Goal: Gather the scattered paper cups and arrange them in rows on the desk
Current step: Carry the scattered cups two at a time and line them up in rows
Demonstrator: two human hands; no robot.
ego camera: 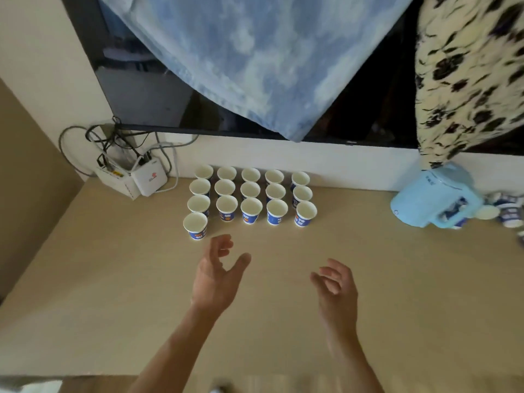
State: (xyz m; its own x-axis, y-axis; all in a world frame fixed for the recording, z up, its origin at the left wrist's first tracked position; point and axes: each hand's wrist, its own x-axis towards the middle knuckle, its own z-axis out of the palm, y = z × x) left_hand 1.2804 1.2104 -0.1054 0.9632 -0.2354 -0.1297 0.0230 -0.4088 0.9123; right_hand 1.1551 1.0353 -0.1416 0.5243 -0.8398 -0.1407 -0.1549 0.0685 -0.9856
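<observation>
— Where is free room on the desk point(113, 279)?
— From six o'clock up to the middle it is open, and also wide toward eight and four o'clock.
— And what stands in the way?
— At twelve o'clock the paper cups point(251, 194) stand close in rows. One single cup point(195, 225) stands out at their seven o'clock corner. At ten o'clock is a white router point(149, 180) with cables point(113, 137). At two o'clock is a light blue jug point(419, 199), with more cups point(510, 214) lying beside it. Between the rows and the jug is an open lane.

Head-worn view, angled down, desk point(113, 279) seemingly near
</observation>
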